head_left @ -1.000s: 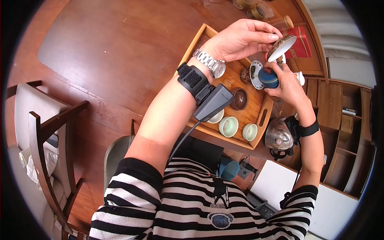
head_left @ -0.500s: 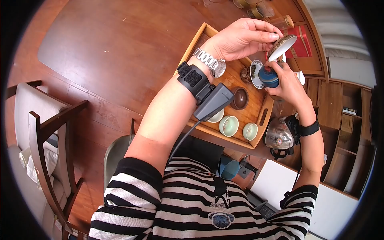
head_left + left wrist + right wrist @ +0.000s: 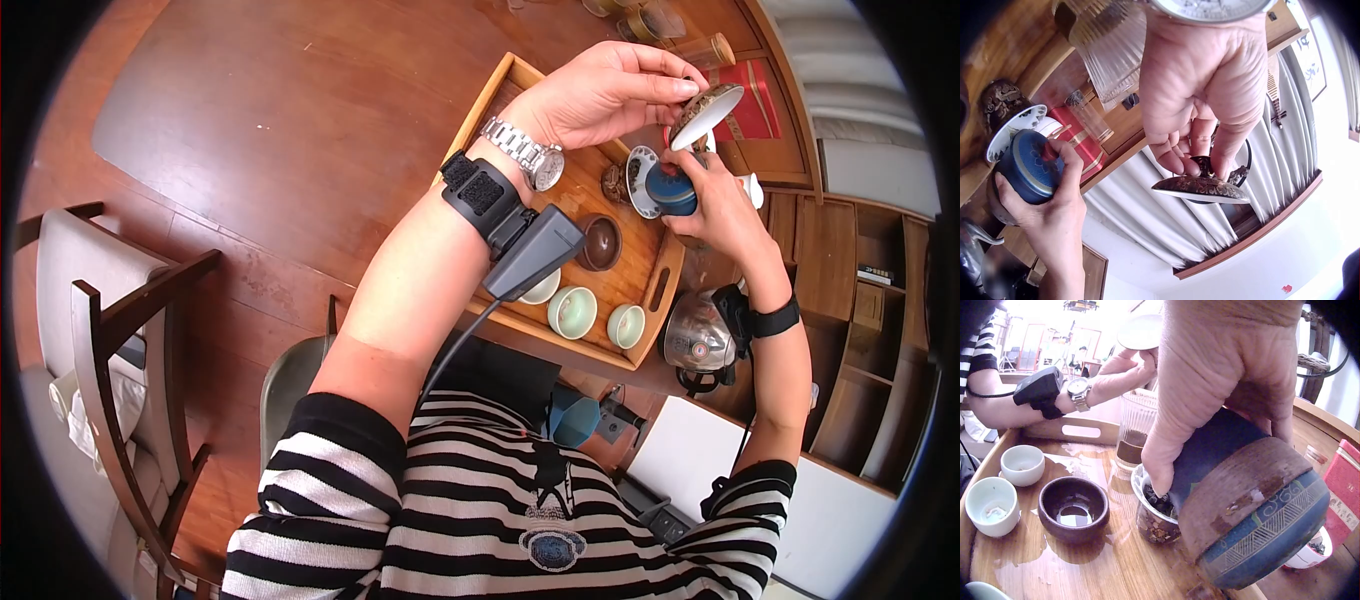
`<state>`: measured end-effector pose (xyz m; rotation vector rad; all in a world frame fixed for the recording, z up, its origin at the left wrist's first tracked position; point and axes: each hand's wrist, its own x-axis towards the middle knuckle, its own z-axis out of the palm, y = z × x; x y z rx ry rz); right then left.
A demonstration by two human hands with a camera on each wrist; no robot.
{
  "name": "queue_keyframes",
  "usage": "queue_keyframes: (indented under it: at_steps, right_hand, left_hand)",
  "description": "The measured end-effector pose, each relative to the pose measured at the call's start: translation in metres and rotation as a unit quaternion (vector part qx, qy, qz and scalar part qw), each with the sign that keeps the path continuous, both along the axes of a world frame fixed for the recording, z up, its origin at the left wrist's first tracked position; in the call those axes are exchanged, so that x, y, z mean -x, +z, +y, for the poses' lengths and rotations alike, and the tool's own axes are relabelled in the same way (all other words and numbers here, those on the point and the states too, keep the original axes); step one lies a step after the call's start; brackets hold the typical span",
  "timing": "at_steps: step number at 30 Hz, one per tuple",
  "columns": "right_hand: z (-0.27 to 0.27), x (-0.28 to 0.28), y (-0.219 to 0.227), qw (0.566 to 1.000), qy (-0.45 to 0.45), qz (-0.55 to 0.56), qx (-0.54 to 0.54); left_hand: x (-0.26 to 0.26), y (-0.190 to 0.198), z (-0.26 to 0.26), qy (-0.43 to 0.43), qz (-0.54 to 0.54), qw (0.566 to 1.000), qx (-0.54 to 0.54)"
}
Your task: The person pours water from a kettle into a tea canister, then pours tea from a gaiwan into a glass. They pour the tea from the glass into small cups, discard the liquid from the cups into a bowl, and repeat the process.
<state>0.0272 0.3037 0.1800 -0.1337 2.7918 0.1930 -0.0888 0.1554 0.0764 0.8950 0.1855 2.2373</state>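
My left hand pinches the knob of a dark patterned teacup lid, raised over the tray with its white underside showing. My right hand grips a blue lidded pot with a brown band, fingers round its body and one finger at the red knob. The pot is tilted over a brown patterned lidless teacup, white inside, with dark tea leaves in it. The pot's lower side faces the right wrist camera, and its mouth is hidden behind my hand there.
The wooden tray also bears a dark brown cup, pale green cups and a ribbed glass pitcher. A steel kettle stands right of the tray. Beyond lie a red box and a small white bowl with leaves.
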Motion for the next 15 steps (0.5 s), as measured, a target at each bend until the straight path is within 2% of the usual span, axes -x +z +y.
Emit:
queue_keyframes:
  at_steps: [15]
  right_hand:
    - [-0.0018,0.0017,0.0007,1.0,-0.006,-0.012,-0.012]
  left_hand:
    - [-0.0005,0.0004,-0.0004,-0.003,0.004,1.0,0.002]
